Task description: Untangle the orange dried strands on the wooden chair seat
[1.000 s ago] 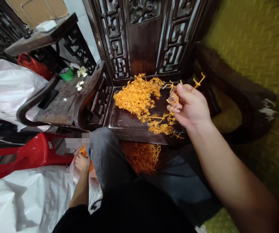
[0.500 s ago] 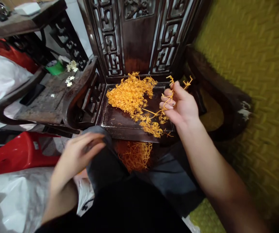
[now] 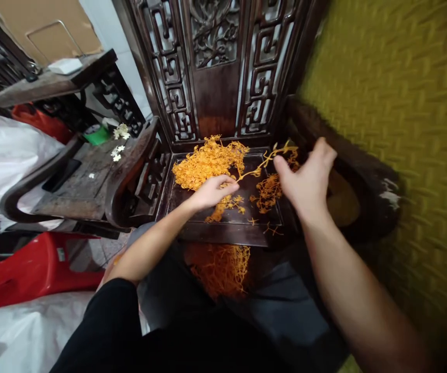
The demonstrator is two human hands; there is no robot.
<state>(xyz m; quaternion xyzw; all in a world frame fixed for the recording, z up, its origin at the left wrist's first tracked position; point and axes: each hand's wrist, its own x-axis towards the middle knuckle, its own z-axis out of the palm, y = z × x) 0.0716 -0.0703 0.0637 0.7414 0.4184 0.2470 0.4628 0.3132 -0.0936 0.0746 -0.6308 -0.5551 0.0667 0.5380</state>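
Observation:
My left hand [image 3: 213,191] pinches one end of a thin orange branched sprig [image 3: 260,168] over the wooden chair seat [image 3: 242,234]. From those fingertips the sprig slants up and right towards my right hand [image 3: 308,176]. That hand is open, its thumb and fingers apart, with the thumb close to the sprig's far end; whether they touch I cannot tell. A heap of curly orange sprigs [image 3: 203,163] lies at the back left of the seat. A smaller orange clump [image 3: 268,192] is beside my right thumb, and another small clump [image 3: 223,208] lies below my left hand.
Carved chair back [image 3: 215,93] rises behind the seat. More orange strands [image 3: 223,267] sit below its front edge, between my legs. At left are a second wooden chair with green tape [image 3: 96,134] and white bits, a red plastic stool [image 3: 40,267] and white bags [image 3: 13,160].
My left hand has come from beside my knee to the seat and taken hold of a sprig end. My right hand has opened and moved slightly right. The view has shifted upwards.

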